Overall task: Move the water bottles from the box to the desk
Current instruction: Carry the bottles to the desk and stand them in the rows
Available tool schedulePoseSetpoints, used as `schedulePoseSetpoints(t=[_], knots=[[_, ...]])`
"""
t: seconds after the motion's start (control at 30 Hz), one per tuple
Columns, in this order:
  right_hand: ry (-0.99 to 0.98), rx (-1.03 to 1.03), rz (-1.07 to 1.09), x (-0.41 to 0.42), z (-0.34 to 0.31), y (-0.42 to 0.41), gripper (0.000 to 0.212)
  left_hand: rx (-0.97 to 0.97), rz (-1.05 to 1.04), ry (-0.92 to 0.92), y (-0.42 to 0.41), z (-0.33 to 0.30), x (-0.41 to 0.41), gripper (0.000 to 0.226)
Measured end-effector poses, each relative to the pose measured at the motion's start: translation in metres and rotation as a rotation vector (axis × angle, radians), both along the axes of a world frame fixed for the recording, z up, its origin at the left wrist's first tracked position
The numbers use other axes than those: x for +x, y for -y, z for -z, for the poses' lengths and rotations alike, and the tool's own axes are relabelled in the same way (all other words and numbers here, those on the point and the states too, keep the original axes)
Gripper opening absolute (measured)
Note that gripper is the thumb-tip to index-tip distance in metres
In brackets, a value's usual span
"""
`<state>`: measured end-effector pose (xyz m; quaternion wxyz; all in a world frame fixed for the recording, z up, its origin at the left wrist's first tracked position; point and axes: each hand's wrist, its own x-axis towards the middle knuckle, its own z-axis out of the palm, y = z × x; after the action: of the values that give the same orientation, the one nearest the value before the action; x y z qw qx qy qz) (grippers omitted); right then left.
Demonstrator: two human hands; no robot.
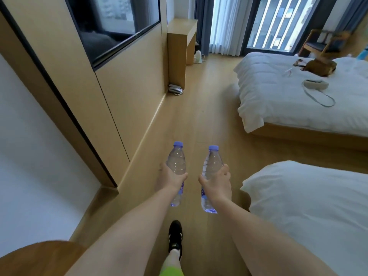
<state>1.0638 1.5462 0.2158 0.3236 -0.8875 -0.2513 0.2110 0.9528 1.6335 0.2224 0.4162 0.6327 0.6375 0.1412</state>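
Bottles in transit, worktop ahead

Each hand carries one water bottle. The left hand (172, 179) wraps its grip round the middle of the left bottle (177, 166), and the right hand (218, 185) does the same with the right bottle (211, 166). Both bottles are held out in front over the wooden floor (199, 108), caps pointing away, close together but not touching. The box is not in view.

As a judgement, this pair is partway through its trip: lifted out, not yet set down. The wooden worktop (182, 26) stands at the far end of the room against the left wall, well apart from the hands. How many bottles remain in the box cannot be told.

The way forward is an open strip of floor between the panelled wall (127, 82) on the left and two beds on the right. The near bed (310, 196) has a corner that juts close to the right forearm, so that side is the tighter one; the far bed (278, 92) leaves more room. A small stack of items (175, 89) lies on the floor beside the worktop's base, something to step round when arriving.
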Motion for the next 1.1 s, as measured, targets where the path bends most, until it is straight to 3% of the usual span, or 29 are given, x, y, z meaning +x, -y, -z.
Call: schedulePoseSetpoints(t=[0.37,0.67,1.1], knots=[[0.024,0.041,0.061,0.123,-0.023,-0.245,0.087,0.097,0.04,-0.118,-0.256,-0.018,0.128,0.07],[0.067,0.01,0.002,0.217,-0.025,-0.408,0.087,0.142,0.043,-0.092,-0.408,-0.018,0.229,0.066],[0.077,0.024,-0.004,0.422,-0.033,-0.678,0.081,0.147,0.007,-0.115,-0.67,-0.029,0.42,0.068]])
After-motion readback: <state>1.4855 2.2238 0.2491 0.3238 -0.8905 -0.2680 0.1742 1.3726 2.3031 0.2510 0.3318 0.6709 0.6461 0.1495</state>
